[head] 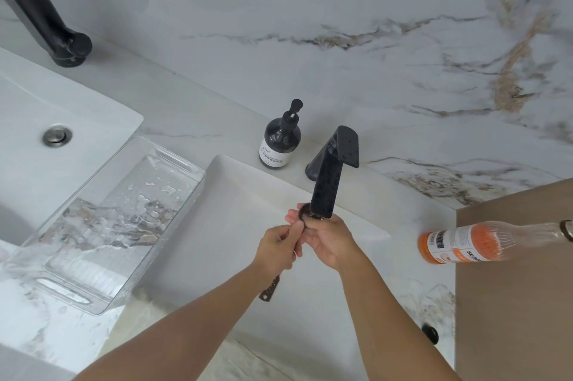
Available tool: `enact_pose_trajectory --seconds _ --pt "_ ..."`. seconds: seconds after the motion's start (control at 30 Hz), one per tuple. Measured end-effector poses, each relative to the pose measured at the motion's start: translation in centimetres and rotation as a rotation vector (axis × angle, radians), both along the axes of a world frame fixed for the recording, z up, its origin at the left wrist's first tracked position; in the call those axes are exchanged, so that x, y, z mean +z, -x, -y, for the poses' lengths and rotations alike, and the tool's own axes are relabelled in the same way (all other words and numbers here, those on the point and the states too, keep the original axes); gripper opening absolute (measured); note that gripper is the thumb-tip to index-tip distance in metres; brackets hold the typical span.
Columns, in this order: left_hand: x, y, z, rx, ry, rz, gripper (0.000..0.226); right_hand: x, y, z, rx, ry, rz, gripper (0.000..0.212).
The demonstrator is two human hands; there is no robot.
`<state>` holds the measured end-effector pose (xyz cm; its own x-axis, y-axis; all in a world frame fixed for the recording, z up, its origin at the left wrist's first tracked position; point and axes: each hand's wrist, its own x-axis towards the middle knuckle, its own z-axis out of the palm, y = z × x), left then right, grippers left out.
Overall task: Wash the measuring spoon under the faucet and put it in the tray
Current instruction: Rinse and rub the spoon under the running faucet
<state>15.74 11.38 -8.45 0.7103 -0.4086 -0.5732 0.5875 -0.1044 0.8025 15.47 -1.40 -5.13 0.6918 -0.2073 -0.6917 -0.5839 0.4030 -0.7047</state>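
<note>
A dark measuring spoon is held under the spout of the black faucet, over the white sink. Its bowl peeks out between my fingers just below the spout, and its handle end sticks out beneath my left wrist. My left hand grips the handle. My right hand is closed around the bowl end, fingers on it. Most of the spoon is hidden by both hands. A clear plastic tray, wet with droplets, stands on the counter to the left of the sink.
A dark soap pump bottle stands behind the sink, left of the faucet. A bottle with an orange label lies on a brown surface at right. A second sink with a drain and another black faucet are at far left.
</note>
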Motion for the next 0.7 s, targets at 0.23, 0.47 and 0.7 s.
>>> enact_pose_trajectory --seconds 0.23,0.47,0.7 --pt "2.0 -1.8 2.3 0.074 0.217 -0.319 0.033 -0.4 0.2 -0.1 0.103 0.405 -0.082 0.020" --pt "2.9 -2.3 4.1 0.052 0.228 -0.402 0.022 -0.8 3.9 0.3 -0.081 -0.254 -0.093 0.031" --pt "1.3 -4.3 3.6 0.216 0.151 -0.376 0.034 1.7 4.4 0.8 0.379 0.126 -0.291 0.047"
